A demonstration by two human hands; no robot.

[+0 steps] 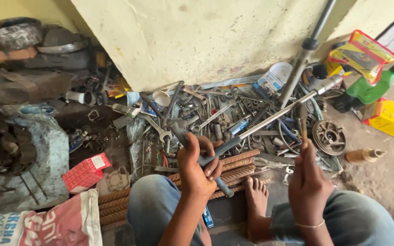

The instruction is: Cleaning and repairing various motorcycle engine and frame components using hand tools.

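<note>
My left hand (199, 166) grips the blue-grey handle of a long metal socket wrench (279, 114) whose shaft runs up to the right, ending in a socket head near a green bottle (370, 89). My right hand (307, 177) is closed around a thin wooden-handled tool (303, 120) held upright. Both hands hover over a heap of spanners, bolts and springs (206, 114) on the floor. My bare foot (256, 196) rests between my knees on ribbed steel rods (238, 168).
A red box (86, 172) lies at the left beside a printed sack (37, 225). A round metal hub (329, 136) and a yellow carton (391, 118) sit at the right. A fork tube (304, 54) leans on the cream wall. Engine parts fill the far left.
</note>
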